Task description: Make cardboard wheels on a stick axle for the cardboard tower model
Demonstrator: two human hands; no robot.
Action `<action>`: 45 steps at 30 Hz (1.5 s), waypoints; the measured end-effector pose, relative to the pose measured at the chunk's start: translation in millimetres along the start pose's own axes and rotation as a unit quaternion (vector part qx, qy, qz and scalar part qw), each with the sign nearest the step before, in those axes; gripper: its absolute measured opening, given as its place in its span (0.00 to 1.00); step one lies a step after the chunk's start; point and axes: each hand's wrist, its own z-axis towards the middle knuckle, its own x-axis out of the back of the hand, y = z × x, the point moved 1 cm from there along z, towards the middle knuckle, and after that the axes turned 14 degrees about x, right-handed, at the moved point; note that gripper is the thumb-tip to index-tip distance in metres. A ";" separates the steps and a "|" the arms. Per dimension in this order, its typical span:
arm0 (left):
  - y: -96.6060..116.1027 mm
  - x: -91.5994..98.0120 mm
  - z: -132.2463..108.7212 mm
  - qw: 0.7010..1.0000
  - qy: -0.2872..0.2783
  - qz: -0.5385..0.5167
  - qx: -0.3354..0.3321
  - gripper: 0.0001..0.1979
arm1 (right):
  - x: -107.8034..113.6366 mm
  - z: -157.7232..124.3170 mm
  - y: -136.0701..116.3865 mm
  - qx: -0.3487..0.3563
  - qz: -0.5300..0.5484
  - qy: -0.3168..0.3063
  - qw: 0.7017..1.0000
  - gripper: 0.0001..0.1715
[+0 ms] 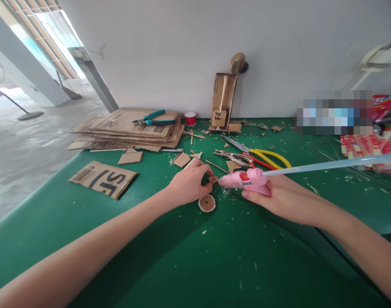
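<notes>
Between the thumb and fingers of my left hand (192, 182) is a small brown cardboard piece (213, 179). My right hand (279, 199) is wrapped round a pink glue gun (243, 179), whose nozzle points left and meets or nearly meets the small piece. A long clear glue stick (326, 164) sticks out of the gun's back toward the right. Just below my left fingertips, a round cardboard disc (207, 203) with a white edge and a dark centre hole lies on the green table (182, 265).
Stacked cardboard (118, 128) bears teal-handled cutters (155, 118). A printed cardboard piece (102, 179) lies at left. Beyond my hands are yellow-handled scissors (269, 157), metal pliers (232, 157) and a red spool (190, 119). A cardboard structure (224, 100) stands by the wall. Scraps litter the table.
</notes>
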 end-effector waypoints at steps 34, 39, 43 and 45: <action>6.6 -3.1 0.2 1.000 0.013 -0.027 0.007 0.24 | 12.8 -14.2 19.1 -0.172 -0.083 0.217 0.957 0.30; 7.8 -2.9 0.0 1.000 0.013 -0.021 0.008 0.25 | 21.8 -19.3 25.8 -0.177 -0.037 0.337 0.924 0.33; 9.0 -2.5 -0.1 1.000 0.013 -0.021 0.015 0.26 | 25.8 -22.2 46.9 -0.187 -0.030 0.398 0.898 0.29; 9.6 -2.4 0.1 1.000 0.012 -0.020 0.018 0.26 | 27.5 -22.9 60.8 -0.203 -0.049 0.411 0.887 0.25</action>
